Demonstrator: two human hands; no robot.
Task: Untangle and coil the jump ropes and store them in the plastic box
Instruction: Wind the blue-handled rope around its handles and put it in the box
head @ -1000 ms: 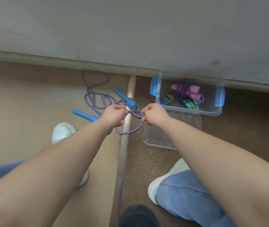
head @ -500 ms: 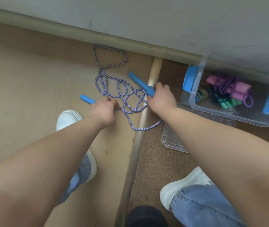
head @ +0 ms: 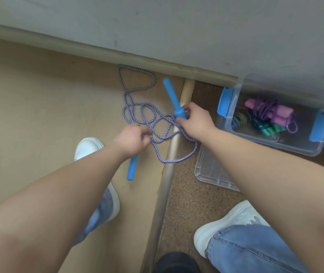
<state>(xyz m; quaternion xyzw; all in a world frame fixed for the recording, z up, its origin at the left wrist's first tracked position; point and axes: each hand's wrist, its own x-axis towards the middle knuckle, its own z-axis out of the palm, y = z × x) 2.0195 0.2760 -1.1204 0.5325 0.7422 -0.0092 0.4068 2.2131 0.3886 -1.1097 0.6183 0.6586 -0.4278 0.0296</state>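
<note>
**A:** Where is the jump rope at this moment?

**B:** The blue-and-white jump rope (head: 143, 119) lies on the tan floor in front of the person, near the wall. It sits in loose loops that cross over one another. One loop spills over the raised floor strip (head: 167, 180) toward the lid. It is neither coiled nor in the box.

**A:** And the hands?

**B:** The right hand (head: 194, 121) pinches the upper handle (head: 172, 97) at its lower end, where the cord joins. That handle points up toward the wall. The left hand (head: 131, 138) is curled round the top of the lower handle (head: 132, 168), and the rest of it sticks out beneath the hand. So both ends are held, with the crossed cord lying between them.

**A:** What looks finished?

**B:** The plastic box (head: 295, 149) stands open on the right against the wall. Its clear lid (head: 212, 170) lies flat on the floor just in front of it. Inside sit a bundled purple rope with pink handles (head: 269, 111) and, beside it, a darker bundle with green handles (head: 265, 128). I take those two as done.

**A:** And what is left?

**B:** This seems to be the only rope in view outside the box. Its loops need pulling free, the cord needs coiling, and the bundle has to go in beside the others. I cannot tell whether a true knot hides among the crossings.
</note>
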